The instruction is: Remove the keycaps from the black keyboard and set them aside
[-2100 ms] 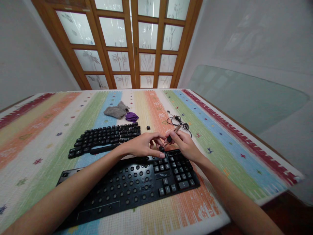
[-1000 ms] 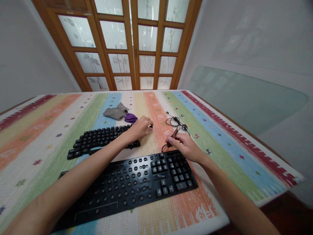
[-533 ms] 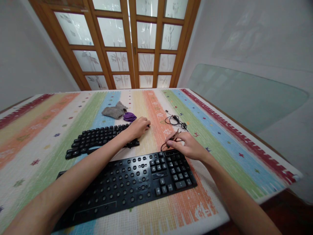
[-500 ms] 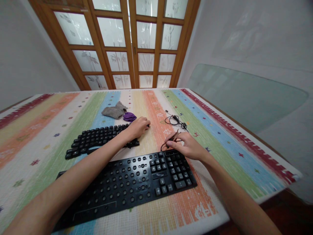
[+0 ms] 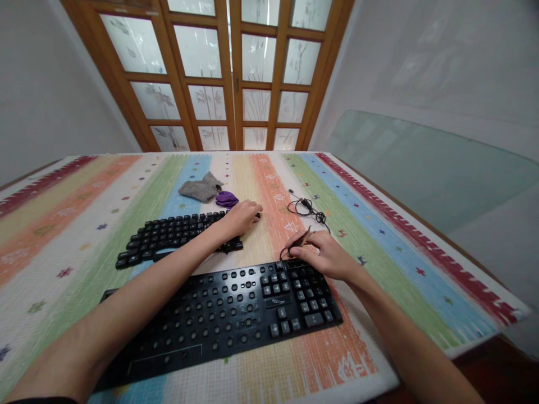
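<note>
My left hand (image 5: 244, 217) reaches over the rows of loose black keycaps (image 5: 168, 234). Its fingers are closed on a small black keycap (image 5: 258, 215) at the cloth, just right of the top row. Above the upper right corner of the black keyboard (image 5: 227, 311) is my right hand (image 5: 320, 252), closed around a thin brownish tool (image 5: 306, 234) that looks like tweezers; most of it is hidden by the fingers. The keyboard's main section shows bare switches, while keycaps remain on the arrow and number sections. My left forearm covers part of the keyboard and loose keycaps.
Behind the keycaps lie a grey cloth (image 5: 200, 189) and a bunched purple cloth (image 5: 226, 199). The keyboard's coiled black cable (image 5: 309, 207) rests beyond my right hand. A striped tablecloth (image 5: 379, 269) covers the table, with a glass panel (image 5: 412, 163) against the right wall.
The whole view has shifted slightly, with things appearing a little further right. Both hands keep nearly the same places and grips.
</note>
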### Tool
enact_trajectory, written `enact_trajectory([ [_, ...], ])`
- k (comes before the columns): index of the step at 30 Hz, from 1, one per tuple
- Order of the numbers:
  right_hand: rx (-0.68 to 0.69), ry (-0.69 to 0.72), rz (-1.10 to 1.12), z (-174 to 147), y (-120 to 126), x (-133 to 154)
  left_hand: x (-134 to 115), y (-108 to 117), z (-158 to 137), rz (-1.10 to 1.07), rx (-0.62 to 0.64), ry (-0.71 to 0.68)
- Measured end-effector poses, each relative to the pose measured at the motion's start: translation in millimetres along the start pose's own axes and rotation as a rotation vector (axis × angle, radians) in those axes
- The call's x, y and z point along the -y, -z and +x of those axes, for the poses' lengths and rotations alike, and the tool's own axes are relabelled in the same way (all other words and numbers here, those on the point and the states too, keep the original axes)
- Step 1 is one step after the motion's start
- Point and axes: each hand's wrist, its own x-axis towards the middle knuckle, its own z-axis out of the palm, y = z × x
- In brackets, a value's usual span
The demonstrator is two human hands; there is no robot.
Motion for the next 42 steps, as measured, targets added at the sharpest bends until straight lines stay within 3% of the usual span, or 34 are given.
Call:
enact_trajectory([
  [9,-0.016,0.042,-0.034,-1.0,-4.2,2.6,0.4,0.1,-1.4,0.019,-0.014,-0.033],
  [17,0.054,0.02,-0.049,-1.4,-1.9,4.9,-19.0,10.5,-20.4,-0.183,-0.274,-0.16],
  [23,0.111,0.057,-0.071,-2.3,-8.4,5.5,-51.5,19.3,-50.3,-0.371,-0.152,-0.221],
  [26,0.124,0.094,-0.15,-3.6,-14.8,10.0,-65.0,21.2,-61.9,-0.461,-0.075,-0.186],
  [30,0.132,0.125,-0.181,-3.1,-21.3,13.3,-78.5,17.2,-71.9,-0.524,-0.063,-0.125],
  [36,-0.003,-0.028,-0.107,4.6,-24.9,9.5,-84.8,4.7,-78.2,-0.533,-0.071,-0.111],
  [42,-0.052,-0.18,0.005,11.7,-32.6,-2.2,-86.0,7.8,-79.4,-0.549,-0.083,-0.112],
])
